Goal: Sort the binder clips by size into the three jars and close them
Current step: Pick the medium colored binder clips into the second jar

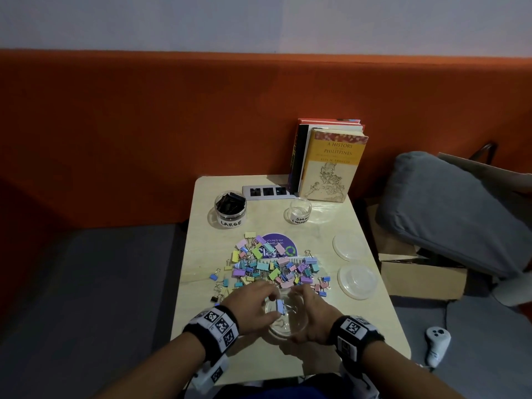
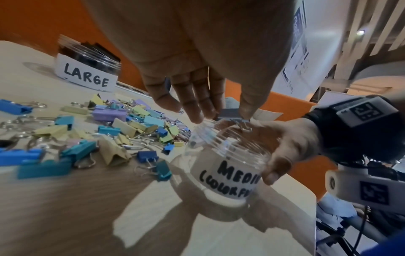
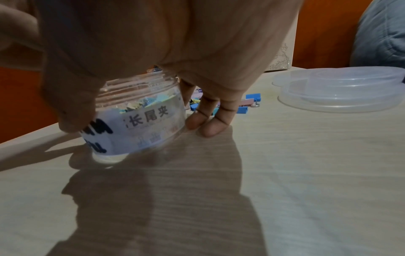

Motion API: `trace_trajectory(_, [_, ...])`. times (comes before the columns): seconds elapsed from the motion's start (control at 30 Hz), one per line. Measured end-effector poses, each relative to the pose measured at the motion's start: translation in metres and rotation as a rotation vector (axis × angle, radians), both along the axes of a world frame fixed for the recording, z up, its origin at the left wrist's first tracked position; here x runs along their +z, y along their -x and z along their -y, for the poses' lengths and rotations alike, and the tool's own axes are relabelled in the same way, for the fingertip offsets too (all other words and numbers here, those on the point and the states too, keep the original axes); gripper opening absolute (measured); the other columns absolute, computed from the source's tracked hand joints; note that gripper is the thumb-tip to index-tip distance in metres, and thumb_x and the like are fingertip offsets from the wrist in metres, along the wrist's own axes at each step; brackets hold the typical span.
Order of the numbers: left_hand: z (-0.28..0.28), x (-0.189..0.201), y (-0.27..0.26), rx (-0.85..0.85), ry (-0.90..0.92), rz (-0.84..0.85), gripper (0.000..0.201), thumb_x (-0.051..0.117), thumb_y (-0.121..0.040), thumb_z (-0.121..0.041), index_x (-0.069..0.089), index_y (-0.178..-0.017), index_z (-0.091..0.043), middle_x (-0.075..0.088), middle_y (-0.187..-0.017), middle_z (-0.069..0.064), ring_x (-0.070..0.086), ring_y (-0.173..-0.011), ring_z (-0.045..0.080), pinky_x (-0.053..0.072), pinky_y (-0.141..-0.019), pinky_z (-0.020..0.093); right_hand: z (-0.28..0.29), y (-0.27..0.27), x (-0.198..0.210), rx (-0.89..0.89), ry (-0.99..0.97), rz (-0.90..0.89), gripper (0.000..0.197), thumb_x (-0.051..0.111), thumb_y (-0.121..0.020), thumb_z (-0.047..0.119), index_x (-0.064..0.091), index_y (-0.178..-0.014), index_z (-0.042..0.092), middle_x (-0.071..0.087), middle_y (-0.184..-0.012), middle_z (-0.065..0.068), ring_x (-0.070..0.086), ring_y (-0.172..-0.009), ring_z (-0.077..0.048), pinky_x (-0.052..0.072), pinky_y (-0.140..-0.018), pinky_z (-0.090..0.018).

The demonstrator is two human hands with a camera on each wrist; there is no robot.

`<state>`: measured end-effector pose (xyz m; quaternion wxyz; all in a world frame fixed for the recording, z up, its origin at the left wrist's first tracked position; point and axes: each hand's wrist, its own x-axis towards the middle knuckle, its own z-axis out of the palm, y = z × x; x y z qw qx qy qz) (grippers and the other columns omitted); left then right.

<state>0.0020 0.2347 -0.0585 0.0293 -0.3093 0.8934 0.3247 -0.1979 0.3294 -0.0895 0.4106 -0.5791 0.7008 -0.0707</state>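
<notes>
Hands: left hand (image 1: 253, 303) pinches a pale blue binder clip (image 1: 279, 307) between thumb and fingertips, right over the mouth of the medium jar (image 2: 228, 162); right hand (image 1: 312, 315) wraps thumb and fingers round that jar's wall, steadying it on the table (image 1: 359, 335)
Medium jar: clear, open, near the table's front edge; label reads "MEDI…" and "(COLORFU…"
Clip pile: loose pastel binder clips (image 1: 270, 266) heaped mid-table, just behind the hands
Large jar (image 1: 231, 210): open, holding black clips, far left
Small jar (image 1: 299, 211): open, far right, before the books (image 1: 328, 162)
Lids (image 1: 352, 262): two clear ones flat at the right edge
</notes>
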Motion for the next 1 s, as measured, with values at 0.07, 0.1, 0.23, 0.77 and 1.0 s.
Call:
trace_trajectory(0.07, [-0.001, 0.0, 0.0, -0.026, 0.008, 0.013, 0.039, 0.064, -0.09, -0.043, 0.054, -0.124, -0.026, 0.052, -0.121, -0.008, 0.05, -0.103, 0.01, 0.043, -0.089, 0.025, 0.0, 0.0, 0.0, -0.003, -0.001, -0.003, 0.109, 0.086, -0.054, 0.048, 0.022, -0.139, 0.024, 0.041, -0.142, 0.002, 0.046, -0.125, -0.016, 0.044, -0.1, -0.028])
trace_trajectory(0.1, [-0.001, -0.001, 0.0, -0.037, 0.016, 0.021, 0.045, 0.066, -0.089, -0.044, 0.052, -0.128, -0.027, 0.051, -0.127, -0.007, 0.05, -0.11, 0.011, 0.044, -0.095, 0.027, 0.0, 0.0, 0.0, -0.008, -0.004, -0.004, 0.109, 0.087, -0.054, 0.048, 0.022, -0.139, 0.024, 0.041, -0.142, 0.002, 0.047, -0.124, -0.016, 0.044, -0.1, -0.028])
trace_trajectory(0.23, [0.0, -0.012, 0.0, -0.039, 0.028, 0.052, 0.082, 0.076, -0.078, -0.051, 0.036, -0.146, -0.032, 0.035, -0.148, -0.008, 0.042, -0.13, 0.014, 0.04, -0.108, 0.033, 0.002, 0.0, 0.001, -0.033, -0.014, 0.027, 0.109, 0.088, -0.052, 0.047, 0.023, -0.137, 0.028, 0.044, -0.14, 0.005, 0.048, -0.12, -0.014, 0.045, -0.096, -0.026])
trace_trajectory(0.77, [-0.001, -0.025, 0.009, -0.042, 0.054, 0.134, 0.099, 0.081, -0.07, -0.054, 0.027, -0.151, -0.032, 0.032, -0.154, -0.009, 0.038, -0.136, 0.018, 0.037, -0.112, 0.038, 0.006, -0.004, 0.006, -0.016, -0.083, 0.053, 0.109, 0.089, -0.055, 0.042, 0.021, -0.139, 0.031, 0.046, -0.137, 0.005, 0.051, -0.118, -0.016, 0.048, -0.094, -0.028])
trace_trajectory(1.0, [-0.006, -0.021, 0.01, 0.066, 0.042, 0.127, 0.097, 0.084, -0.067, -0.052, 0.033, -0.147, -0.035, 0.037, -0.149, -0.013, 0.042, -0.132, 0.015, 0.039, -0.108, 0.034, 0.0, 0.027, 0.025, 0.169, -0.016, -0.132, 0.054, 0.071, -0.082, 0.034, 0.051, -0.13, 0.018, 0.055, -0.129, 0.0, 0.055, -0.111, -0.018, 0.047, -0.093, -0.03])
